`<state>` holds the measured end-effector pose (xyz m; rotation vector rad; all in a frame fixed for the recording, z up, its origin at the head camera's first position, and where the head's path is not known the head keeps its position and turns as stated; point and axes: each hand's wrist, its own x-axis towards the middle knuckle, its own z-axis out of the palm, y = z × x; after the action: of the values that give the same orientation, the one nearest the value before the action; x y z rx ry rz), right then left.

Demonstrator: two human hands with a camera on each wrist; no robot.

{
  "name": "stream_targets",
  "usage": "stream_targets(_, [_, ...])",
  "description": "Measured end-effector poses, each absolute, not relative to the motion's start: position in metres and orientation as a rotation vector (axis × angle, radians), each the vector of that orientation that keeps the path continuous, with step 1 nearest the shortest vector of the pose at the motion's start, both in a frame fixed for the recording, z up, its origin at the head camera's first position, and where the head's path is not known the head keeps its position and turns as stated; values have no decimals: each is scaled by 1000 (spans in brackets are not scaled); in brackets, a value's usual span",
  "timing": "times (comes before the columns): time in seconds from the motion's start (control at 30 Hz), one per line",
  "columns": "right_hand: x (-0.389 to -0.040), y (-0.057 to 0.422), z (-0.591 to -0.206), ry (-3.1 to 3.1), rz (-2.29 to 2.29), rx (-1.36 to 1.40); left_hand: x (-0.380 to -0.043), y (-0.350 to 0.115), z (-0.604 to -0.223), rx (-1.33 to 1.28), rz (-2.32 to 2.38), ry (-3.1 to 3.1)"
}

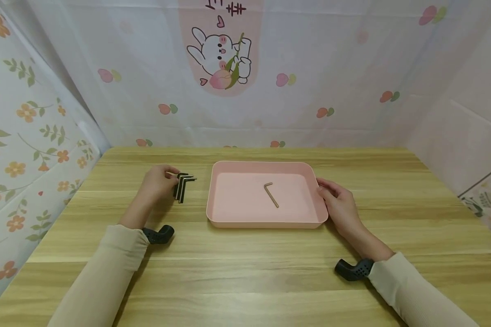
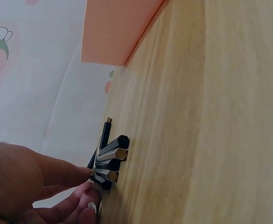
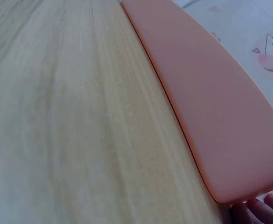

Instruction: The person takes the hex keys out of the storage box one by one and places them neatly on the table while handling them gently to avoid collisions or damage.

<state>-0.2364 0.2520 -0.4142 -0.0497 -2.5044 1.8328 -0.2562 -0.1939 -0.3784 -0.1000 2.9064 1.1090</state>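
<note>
Several L-shaped hex keys (image 1: 182, 187), black and metallic, lie side by side on the table left of a pink tray (image 1: 245, 225). My left hand (image 1: 157, 183) is at their left side, thumb and fingertips pinching the outermost key; in the left wrist view the fingertips (image 2: 82, 175) meet the near end of the row of hex keys (image 2: 109, 161). A single brass-coloured hex key (image 1: 272, 196) lies inside the tray, right of its middle. My right hand (image 1: 340, 202) holds the tray's right end, thumb at the rim, with fingers (image 3: 262, 212) against the outer wall.
The wood-grain table (image 1: 245, 272) carries the tray near its far side. Behind it hangs a white printed cloth (image 1: 290, 122), with a flowered cloth (image 1: 32, 136) along the left. Black wrist devices (image 1: 159, 235) stick out from both sleeves.
</note>
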Motion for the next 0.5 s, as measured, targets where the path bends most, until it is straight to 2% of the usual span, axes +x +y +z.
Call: stream_targets(0.5, [-236,252,-413,-2506,1848,-58,-257,-194,-381,-111,1078,2959])
